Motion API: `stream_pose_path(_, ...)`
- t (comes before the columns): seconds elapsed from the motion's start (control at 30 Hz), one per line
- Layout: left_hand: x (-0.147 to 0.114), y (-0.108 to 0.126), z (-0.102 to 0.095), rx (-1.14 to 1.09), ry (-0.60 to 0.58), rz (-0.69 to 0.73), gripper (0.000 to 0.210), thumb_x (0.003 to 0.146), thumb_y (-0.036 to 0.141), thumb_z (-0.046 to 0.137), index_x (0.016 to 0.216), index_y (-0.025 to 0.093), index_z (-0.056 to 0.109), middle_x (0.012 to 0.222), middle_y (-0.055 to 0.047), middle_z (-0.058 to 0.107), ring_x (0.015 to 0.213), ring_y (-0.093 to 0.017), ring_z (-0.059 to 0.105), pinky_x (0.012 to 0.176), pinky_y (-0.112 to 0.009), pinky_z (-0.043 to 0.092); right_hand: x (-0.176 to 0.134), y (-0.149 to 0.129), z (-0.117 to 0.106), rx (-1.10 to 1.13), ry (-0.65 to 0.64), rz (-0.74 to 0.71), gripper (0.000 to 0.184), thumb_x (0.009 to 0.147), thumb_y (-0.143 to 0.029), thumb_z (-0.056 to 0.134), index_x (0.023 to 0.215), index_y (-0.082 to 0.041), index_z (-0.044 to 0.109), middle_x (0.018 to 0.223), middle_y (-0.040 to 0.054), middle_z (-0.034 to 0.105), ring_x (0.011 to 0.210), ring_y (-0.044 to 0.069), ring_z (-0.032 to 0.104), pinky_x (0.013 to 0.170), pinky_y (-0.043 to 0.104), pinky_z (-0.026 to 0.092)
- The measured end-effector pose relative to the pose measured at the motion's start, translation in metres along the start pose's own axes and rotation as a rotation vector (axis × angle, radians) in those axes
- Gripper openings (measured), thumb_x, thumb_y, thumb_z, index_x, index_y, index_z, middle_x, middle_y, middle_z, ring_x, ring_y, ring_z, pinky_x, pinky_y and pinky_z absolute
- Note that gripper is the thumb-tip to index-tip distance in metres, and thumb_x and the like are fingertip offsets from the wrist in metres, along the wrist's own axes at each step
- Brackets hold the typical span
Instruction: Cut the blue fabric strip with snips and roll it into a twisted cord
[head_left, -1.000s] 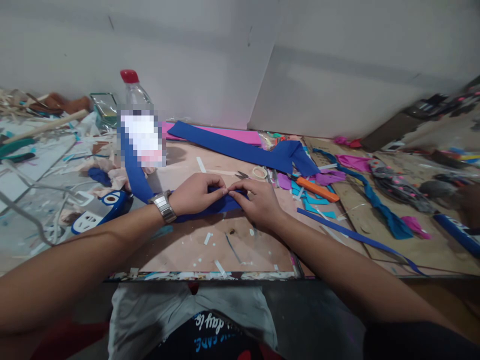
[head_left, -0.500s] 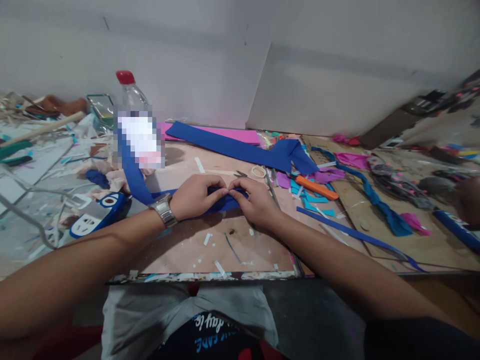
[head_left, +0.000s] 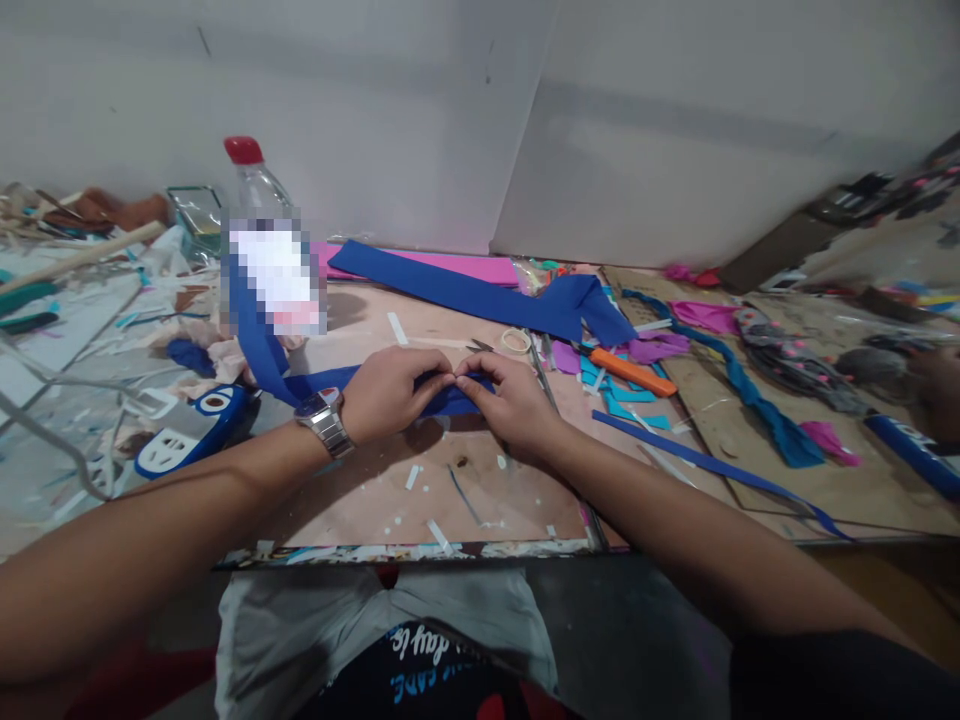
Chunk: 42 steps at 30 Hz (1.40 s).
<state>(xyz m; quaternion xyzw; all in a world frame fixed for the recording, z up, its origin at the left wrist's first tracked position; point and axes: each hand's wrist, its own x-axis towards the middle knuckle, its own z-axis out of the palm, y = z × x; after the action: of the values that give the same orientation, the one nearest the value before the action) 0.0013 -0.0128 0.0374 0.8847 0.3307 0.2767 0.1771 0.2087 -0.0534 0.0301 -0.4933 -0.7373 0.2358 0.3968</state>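
Both hands meet at the middle of the table over a long blue fabric strip [head_left: 322,381]. My left hand [head_left: 390,392], with a metal watch [head_left: 324,420] at its wrist, pinches the strip between thumb and fingertips. Thumb to thumb with it, my right hand [head_left: 516,397] pinches the same strip. Part of the cloth lies hidden under the fingers. Leftward the strip runs up beside a clear bottle [head_left: 259,190] with a red cap. Just beyond the right hand lie dark pointed scissors tips [head_left: 480,346] and a cream tape ring [head_left: 516,341].
A wider blue cloth band [head_left: 450,288] lies on pink material at the back. To the right are an orange cutter [head_left: 630,371], a narrow blue strip [head_left: 705,462] and teal cloth [head_left: 772,430]. A blue-and-white power strip [head_left: 191,432] sits left. Another person's hand shows at far right.
The view has shifted slightly. My left wrist has turned a little, showing more of the watch face; both hands keep pinching the blue strip in about the same place.
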Motion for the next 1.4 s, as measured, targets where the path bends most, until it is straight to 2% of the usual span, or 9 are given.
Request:
stream_pose_path(0.13, -0.0001, -0.0011, 0.0006, 0.071, 0.003, 0.012, 0.025, 0.103, 0.037, 0.055, 0.096, 0.022, 0.074, 0.089, -0.003, 0.077, 0.081, -0.021, 0.067, 0.072, -0.032, 0.041, 0.0004, -0.0014, 0.0008, 0.007, 0.012, 0.015, 0.008, 0.093, -0.023, 0.066, 0.093, -0.019, 0.072, 0.089, 0.0027, 0.075, 0.08, 0.018, 0.064, 0.076, 0.029, 0.046)
stream_pose_path(0.47, 0.0006, -0.0018, 0.0, 0.003, -0.016, -0.01, 0.025, 0.103, 0.038, 0.056, 0.097, 0.022, 0.074, 0.092, -0.002, 0.078, 0.082, -0.02, 0.068, 0.074, -0.032, 0.043, 0.0011, -0.0001, -0.002, -0.074, -0.012, -0.028, 0.01, 0.093, -0.024, 0.065, 0.094, -0.02, 0.074, 0.089, 0.0034, 0.076, 0.083, 0.019, 0.066, 0.079, 0.03, 0.047)
stream_pose_path(0.9, -0.0008, -0.0032, 0.0034, 0.167, -0.023, 0.114, 0.028, 0.105, 0.038, 0.052, 0.1, 0.022, 0.074, 0.089, -0.004, 0.077, 0.085, -0.021, 0.07, 0.081, -0.035, 0.046, 0.002, -0.0022, -0.0046, -0.017, -0.088, 0.018, 0.012, 0.093, -0.024, 0.061, 0.088, -0.018, 0.07, 0.082, 0.001, 0.072, 0.077, 0.017, 0.062, 0.073, 0.028, 0.044)
stream_pose_path(1.1, -0.0005, -0.0048, 0.0032, 0.206, -0.026, 0.068, 0.029, 0.105, 0.041, 0.053, 0.1, 0.022, 0.074, 0.088, -0.005, 0.077, 0.084, -0.023, 0.07, 0.079, -0.035, 0.046, 0.0014, -0.0046, -0.0037, -0.081, -0.035, 0.018, 0.009, 0.092, -0.023, 0.063, 0.088, -0.019, 0.071, 0.083, 0.0023, 0.073, 0.078, 0.017, 0.062, 0.072, 0.029, 0.044)
stream_pose_path(1.4, -0.0002, -0.0015, 0.0024, 0.177, -0.051, 0.088, 0.027, 0.105, 0.039, 0.053, 0.101, 0.022, 0.074, 0.09, -0.004, 0.078, 0.086, -0.023, 0.07, 0.082, -0.035, 0.046, 0.0004, -0.0034, -0.0013, -0.072, -0.116, 0.01, 0.014, 0.096, -0.024, 0.055, 0.086, -0.019, 0.064, 0.083, 0.0016, 0.068, 0.079, 0.017, 0.06, 0.074, 0.029, 0.042)
